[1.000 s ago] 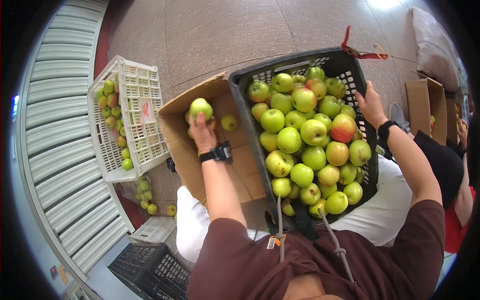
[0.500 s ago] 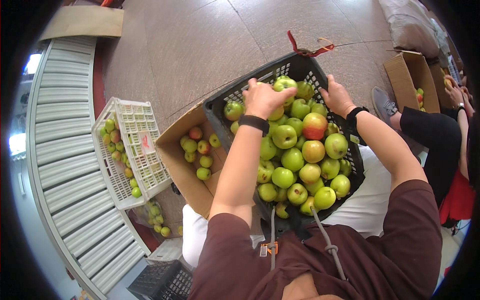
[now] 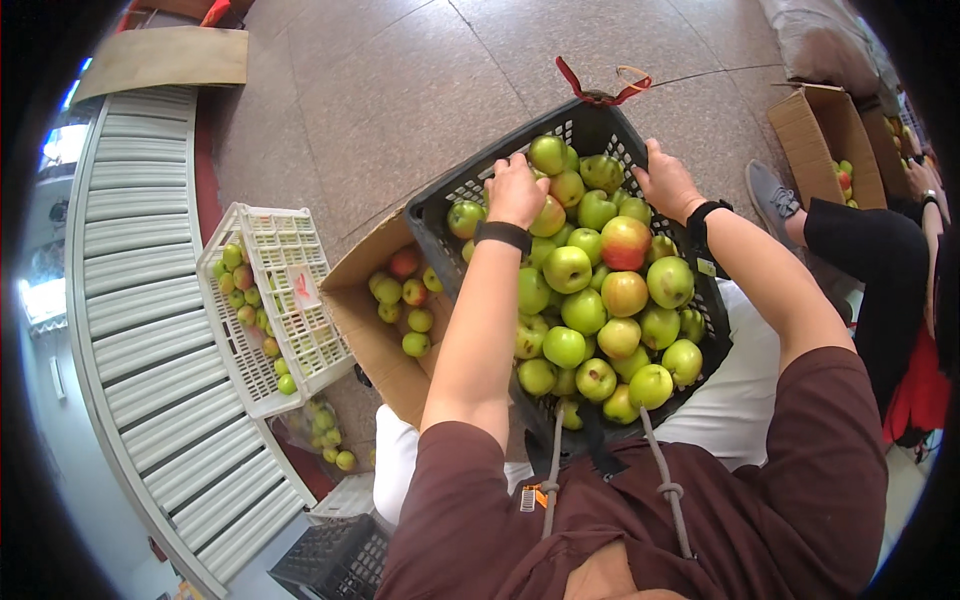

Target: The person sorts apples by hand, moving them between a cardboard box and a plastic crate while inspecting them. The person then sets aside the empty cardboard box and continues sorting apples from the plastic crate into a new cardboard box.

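A black plastic crate (image 3: 452, 184) full of green and red-blushed apples (image 3: 567, 269) stands tilted before me. My left hand (image 3: 516, 192) is inside its far left part, fingers curled downward among the apples. What lies under its palm is hidden. Beside its thumb rests a blushed apple (image 3: 549, 216), and just beyond sits a green apple (image 3: 548, 154). My right hand (image 3: 668, 184) grips the crate's far right rim, thumb on the inner side.
Left of the crate, an open cardboard box (image 3: 372, 352) holds several apples. Farther left stands a white plastic crate (image 3: 318, 345) with apples, beside a slatted white shutter (image 3: 140, 300). A second black crate (image 3: 330, 560) is at lower left. On the right, another person's shoe (image 3: 770, 200) is near a cardboard box (image 3: 815, 140).
My left hand has drawn back from the green apple at the far end, its fingers now more curled. My right hand stays on the rim. The view has shifted slightly.
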The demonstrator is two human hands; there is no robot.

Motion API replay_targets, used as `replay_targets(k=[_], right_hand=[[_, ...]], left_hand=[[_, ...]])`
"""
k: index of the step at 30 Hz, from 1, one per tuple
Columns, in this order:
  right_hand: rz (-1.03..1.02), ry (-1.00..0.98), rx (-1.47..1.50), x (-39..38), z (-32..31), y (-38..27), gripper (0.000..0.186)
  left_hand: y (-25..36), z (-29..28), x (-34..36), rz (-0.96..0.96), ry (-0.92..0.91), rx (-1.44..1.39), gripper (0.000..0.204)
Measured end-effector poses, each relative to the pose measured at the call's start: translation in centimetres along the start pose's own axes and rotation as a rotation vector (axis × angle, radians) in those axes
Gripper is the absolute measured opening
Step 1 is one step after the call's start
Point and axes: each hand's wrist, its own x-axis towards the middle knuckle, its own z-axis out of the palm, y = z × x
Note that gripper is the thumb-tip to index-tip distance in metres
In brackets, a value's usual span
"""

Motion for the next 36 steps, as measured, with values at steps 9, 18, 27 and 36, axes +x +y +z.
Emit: replay_targets(k=[9,18,27,36], right_hand=[[-0.061,0.04,0.027,0.5,1.5,0.7,0.036],[-0.098,0.081,0.047,0.4,1.1,1.1,0.036],[-0.12,0.019,0.082,0.7,2.0,-0.2,0.042],[-0.087,0.054,-0.042,0.3,1.0,0.6,0.038]], left_hand=[[-6.6,-6.8,-5.1,0.016,0.428,-1.076,0.012],[-28.2,-8.3,-14.0,-0.516,0.699,-0.796,0.015],[-40.8,5.3,-22.8,-0.839,0.291,-0.324,0.057],[-34.3,6.8,-18.6,-0.985,0.038,-0.169,0.08]])
